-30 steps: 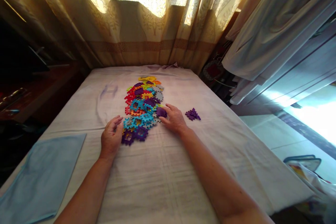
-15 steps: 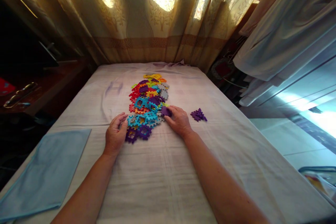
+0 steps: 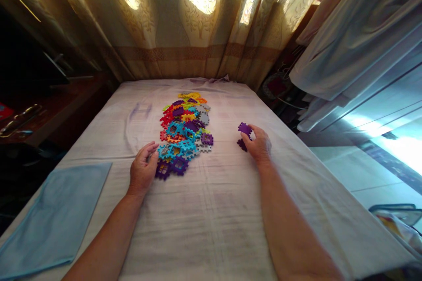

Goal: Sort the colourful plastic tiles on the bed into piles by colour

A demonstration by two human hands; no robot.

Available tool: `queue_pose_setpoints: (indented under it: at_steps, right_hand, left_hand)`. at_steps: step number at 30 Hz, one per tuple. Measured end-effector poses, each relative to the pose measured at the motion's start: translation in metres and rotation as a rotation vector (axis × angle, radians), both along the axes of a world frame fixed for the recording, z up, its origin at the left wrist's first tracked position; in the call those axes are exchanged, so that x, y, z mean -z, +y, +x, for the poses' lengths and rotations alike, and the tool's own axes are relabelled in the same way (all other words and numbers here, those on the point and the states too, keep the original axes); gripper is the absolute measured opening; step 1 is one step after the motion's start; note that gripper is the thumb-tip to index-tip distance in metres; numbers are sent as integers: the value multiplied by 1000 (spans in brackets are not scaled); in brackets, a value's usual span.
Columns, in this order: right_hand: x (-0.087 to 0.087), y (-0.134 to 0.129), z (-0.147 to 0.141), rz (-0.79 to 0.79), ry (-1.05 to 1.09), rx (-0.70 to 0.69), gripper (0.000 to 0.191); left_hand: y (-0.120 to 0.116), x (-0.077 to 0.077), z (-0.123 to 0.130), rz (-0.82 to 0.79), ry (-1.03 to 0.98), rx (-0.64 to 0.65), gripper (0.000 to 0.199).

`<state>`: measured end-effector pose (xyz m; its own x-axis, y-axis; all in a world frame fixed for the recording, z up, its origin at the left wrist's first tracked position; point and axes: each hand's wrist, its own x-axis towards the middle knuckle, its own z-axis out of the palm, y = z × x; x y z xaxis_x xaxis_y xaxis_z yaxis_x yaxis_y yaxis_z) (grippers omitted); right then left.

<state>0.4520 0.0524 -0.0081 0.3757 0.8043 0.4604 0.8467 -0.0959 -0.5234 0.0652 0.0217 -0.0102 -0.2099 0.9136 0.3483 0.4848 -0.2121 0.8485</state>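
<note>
Shifted right since a sec ago: purple tile (image 3: 244,127), now pinched betw. thumb & fingers of the R hand (image 3: 260,144), held by a darker purple cluster (image 3: 241,145) on the pale sheet (image 3: 204,219), well apart from the mixed pile (image 3: 183,134). L hand (image 3: 143,169) is seen half-curled, nothing gripped, at the pile's near-left edge; contact can't be told. Tile's judged plastic: prob. light, stiff, slightly slick, not esp. fragile; best gripped by opp. edges, w/ notched teeth kept from snagging.
</note>
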Motion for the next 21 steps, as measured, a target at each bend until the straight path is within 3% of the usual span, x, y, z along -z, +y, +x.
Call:
queue_pose_setpoints:
  at_steps: [7, 21]
  right_hand:
    - [10, -3, 20, -128, 38, 96, 49]
    - [5, -8, 8, -238, -61, 78, 44]
  left_hand:
    - [-1, -1, 0, -1, 4, -11, 36]
    - [0, 2, -1, 17, 22, -6, 36]
